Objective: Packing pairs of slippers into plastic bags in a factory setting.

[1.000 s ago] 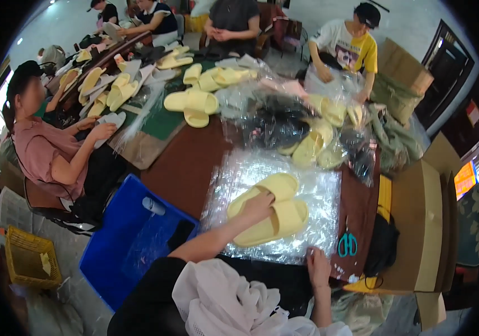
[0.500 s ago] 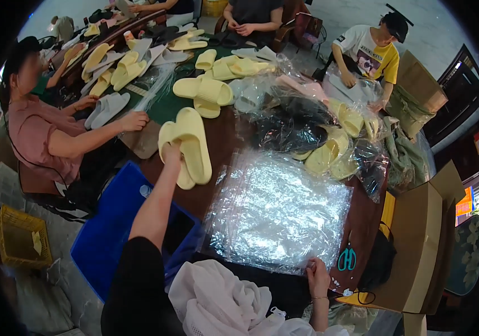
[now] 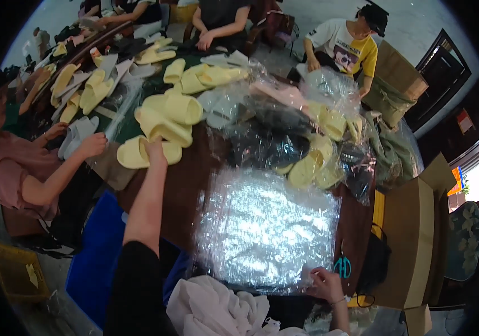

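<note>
My left hand [image 3: 157, 152] is closed on a pale yellow slipper [image 3: 133, 155], which lies crosswise at the near end of a group of yellow slippers [image 3: 163, 126] on the table. Part of the held slipper is hidden behind my fingers. My right hand [image 3: 327, 284] pinches the near right corner of a stack of clear plastic bags [image 3: 267, 224], which shines brightly in front of me. Close to its fingers lie teal-handled scissors [image 3: 342, 267].
Bagged slippers [image 3: 306, 162] are heaped beyond the stack. A co-worker on the left handles grey slippers [image 3: 78, 135]; another at the far right handles a bagged item [image 3: 329, 87]. A blue bin [image 3: 96, 252] stands at my left, an opened cardboard box [image 3: 410, 241] at my right.
My left hand has set the yellow slippers down beside the others, turning them from upright to crosswise. My right hand stays at the bag corner. The whole view has shifted somewhat.
</note>
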Demonstrator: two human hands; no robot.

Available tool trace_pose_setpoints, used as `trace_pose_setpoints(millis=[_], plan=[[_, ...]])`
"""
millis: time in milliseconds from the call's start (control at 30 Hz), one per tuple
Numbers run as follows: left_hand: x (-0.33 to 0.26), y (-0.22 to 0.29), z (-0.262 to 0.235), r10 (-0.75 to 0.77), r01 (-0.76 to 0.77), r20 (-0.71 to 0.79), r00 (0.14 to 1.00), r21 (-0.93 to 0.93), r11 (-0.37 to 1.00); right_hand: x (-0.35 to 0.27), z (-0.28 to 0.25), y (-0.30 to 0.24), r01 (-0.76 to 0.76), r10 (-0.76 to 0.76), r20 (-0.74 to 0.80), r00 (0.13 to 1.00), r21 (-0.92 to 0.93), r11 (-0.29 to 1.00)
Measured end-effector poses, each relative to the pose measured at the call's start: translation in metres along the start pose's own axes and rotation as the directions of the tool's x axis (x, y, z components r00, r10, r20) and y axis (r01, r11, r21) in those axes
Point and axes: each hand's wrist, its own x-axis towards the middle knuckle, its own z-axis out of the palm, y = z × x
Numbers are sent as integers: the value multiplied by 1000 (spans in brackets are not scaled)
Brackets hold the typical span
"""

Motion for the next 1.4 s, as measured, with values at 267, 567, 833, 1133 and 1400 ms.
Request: trace_pose_setpoints(millis=[267,567,833,1133,1400], plan=[[-227,19,-32,34,-173,528,849,215,961,213,-100,-84,397,-554,-490,673,-393,829],[-355,-25,-88,-103,-670,980,170,192,717,369,-88,-135,274,-433,-547,717,-350,896],[-349,-29,-92,-131,-609,978,165,205,766,350,-139,-138,581,-312,-688,656,196,790],[-319,28,-69,-346,146,831,436,314,938,186,-179,-147,658,-334,-570,750,602,452],[-320,83,-55,-3,391,802,598,-289,874,93,-131,-78,433,-315,-298,901,572,696]])
